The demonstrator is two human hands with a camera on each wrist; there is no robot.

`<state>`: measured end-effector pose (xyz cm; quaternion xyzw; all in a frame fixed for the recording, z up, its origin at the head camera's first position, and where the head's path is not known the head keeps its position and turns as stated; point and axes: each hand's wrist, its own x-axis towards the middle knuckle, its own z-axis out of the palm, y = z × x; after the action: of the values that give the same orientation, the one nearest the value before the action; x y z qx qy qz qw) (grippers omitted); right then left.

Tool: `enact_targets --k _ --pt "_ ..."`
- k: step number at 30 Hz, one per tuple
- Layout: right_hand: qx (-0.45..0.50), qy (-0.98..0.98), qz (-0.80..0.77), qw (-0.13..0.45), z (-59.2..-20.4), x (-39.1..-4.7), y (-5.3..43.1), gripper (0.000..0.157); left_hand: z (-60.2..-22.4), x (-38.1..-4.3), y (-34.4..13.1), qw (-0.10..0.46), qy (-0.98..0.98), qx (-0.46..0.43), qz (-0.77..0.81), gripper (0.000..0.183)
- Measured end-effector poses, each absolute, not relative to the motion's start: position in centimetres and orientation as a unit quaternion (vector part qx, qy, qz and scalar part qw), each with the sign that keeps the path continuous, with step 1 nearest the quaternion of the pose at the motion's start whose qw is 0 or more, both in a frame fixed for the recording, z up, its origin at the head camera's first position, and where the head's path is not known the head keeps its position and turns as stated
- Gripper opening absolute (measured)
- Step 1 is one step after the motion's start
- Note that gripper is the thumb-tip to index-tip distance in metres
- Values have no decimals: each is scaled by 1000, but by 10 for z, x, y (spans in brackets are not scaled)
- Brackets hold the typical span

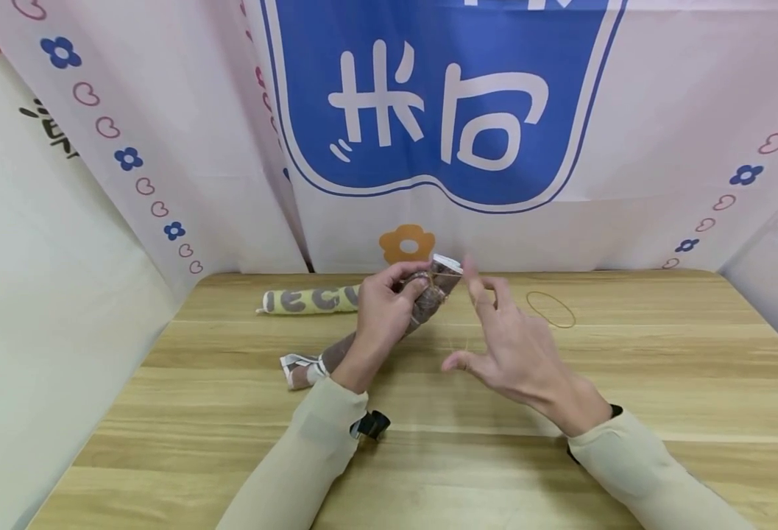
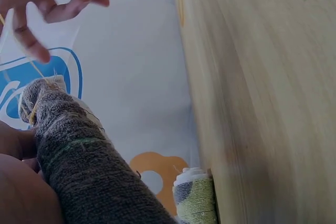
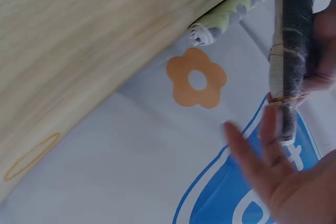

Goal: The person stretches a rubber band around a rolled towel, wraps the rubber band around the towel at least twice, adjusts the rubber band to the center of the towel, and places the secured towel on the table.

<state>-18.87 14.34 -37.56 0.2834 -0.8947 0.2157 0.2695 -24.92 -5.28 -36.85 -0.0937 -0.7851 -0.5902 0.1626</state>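
A rolled grey-brown towel (image 1: 342, 352) slants upward off the table, its white edge showing at both ends. The left hand (image 1: 389, 302) grips it near the upper end, where a thin yellow rubber band (image 2: 33, 113) loops round the roll. Just right of that end is the right hand (image 1: 517, 350), fingers and thumb spread wide and blurred in part. A thin strand of the band runs from the towel toward the right hand's fingers (image 2: 32, 45) in the left wrist view; how it lies on them is hard to make out.
A yellow-green rolled towel (image 1: 312, 300) with grey lettering lies at the back of the wooden table (image 1: 660, 383), partly behind the left hand. Another rubber band (image 1: 550, 309) lies flat at the back right. A printed cloth (image 1: 514, 239) hangs behind the table.
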Motion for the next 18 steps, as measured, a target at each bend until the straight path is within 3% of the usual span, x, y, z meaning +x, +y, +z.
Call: enact_targets --k 5,8,13,15,18 --pt "213 -921 220 240 -368 -181 140 115 -367 -249 -52 167 -786 -79 -590 19" --pt "205 -910 285 218 -366 -178 138 102 -368 -249 -52 178 -781 -74 -594 19" --pt "153 -834 526 72 -368 -178 133 68 -368 -247 -52 207 -769 -87 -599 19" --pt "106 -783 613 13 -370 -180 132 65 -367 -246 -51 211 -760 -107 -606 19" --pt "55 -718 693 -31 -371 -186 133 68 -363 -242 -50 204 -740 -155 -623 20"
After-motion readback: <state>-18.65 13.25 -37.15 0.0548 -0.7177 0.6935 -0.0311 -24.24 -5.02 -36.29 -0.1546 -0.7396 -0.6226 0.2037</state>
